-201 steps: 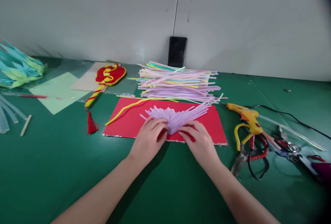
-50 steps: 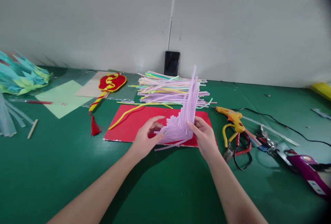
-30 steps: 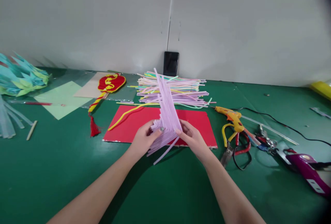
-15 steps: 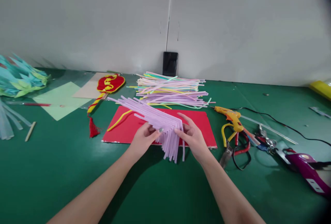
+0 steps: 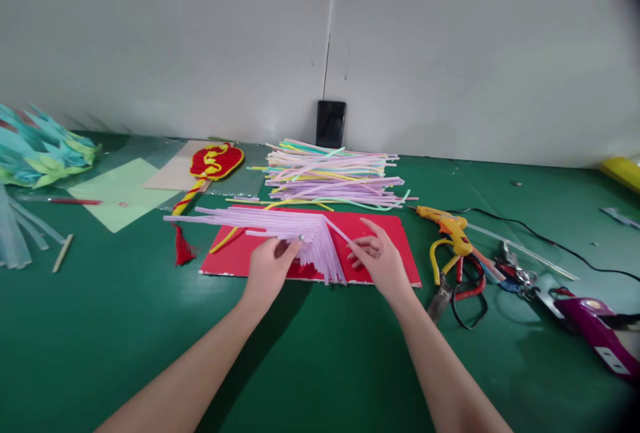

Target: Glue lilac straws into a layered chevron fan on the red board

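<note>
A woven piece of lilac pipe cleaners (image 5: 305, 225) is held above a red board (image 5: 380, 236). Its strands run to the left and also fan down toward me, meeting at a corner. My left hand (image 5: 270, 266) pinches the piece at its lower left, thumb on top. With thumb and finger my right hand (image 5: 377, 256) grips the end of one lilac pipe cleaner (image 5: 340, 229), pulled out to the right of the corner. A yellow pipe cleaner (image 5: 224, 241) lies on the board's left side.
Behind the board lies a pile of pastel pipe cleaners (image 5: 333, 176); a phone (image 5: 331, 123) leans on the wall. To the right are an orange glue gun (image 5: 450, 225), pliers (image 5: 440, 296) and a purple tool (image 5: 595, 326). A red-yellow fan (image 5: 215, 163) lies left.
The woven piece has turned so its long strands lie more level and farther left. My right hand has moved right off the corner, drawing one strand outward.
</note>
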Demonstrator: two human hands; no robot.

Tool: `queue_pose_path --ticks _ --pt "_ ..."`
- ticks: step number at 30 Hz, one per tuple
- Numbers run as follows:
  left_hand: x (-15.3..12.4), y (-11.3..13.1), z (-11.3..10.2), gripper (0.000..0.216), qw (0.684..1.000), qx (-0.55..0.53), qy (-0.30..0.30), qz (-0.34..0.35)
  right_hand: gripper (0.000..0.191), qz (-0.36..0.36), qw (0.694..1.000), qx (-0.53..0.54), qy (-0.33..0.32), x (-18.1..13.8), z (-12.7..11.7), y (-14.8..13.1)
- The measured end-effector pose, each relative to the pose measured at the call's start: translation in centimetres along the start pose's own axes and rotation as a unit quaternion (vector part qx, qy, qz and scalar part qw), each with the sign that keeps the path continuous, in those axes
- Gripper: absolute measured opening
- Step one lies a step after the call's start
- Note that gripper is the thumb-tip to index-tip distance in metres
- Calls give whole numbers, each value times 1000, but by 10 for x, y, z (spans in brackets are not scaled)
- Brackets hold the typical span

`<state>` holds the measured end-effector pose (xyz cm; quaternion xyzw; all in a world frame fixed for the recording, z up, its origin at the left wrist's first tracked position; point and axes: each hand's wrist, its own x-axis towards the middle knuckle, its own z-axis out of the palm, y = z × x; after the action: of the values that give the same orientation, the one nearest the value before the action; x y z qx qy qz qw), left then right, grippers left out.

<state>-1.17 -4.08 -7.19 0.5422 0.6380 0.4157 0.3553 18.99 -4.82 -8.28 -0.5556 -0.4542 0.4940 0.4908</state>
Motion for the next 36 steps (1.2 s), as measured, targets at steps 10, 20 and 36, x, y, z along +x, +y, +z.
queue_pose_path --ticks 10,20,36 --pt "-3 0 -5 38 990 128 -35 52 49 -68 990 -127 -2 -2 1 9" --pt "-5 -3 -4 27 974 196 -26 109 28 -74 978 -196 -27 -7 2 -1" --pt "-8 -4 -2 31 933 289 -18 214 25 -82 975 -205 -31 -7 0 0"
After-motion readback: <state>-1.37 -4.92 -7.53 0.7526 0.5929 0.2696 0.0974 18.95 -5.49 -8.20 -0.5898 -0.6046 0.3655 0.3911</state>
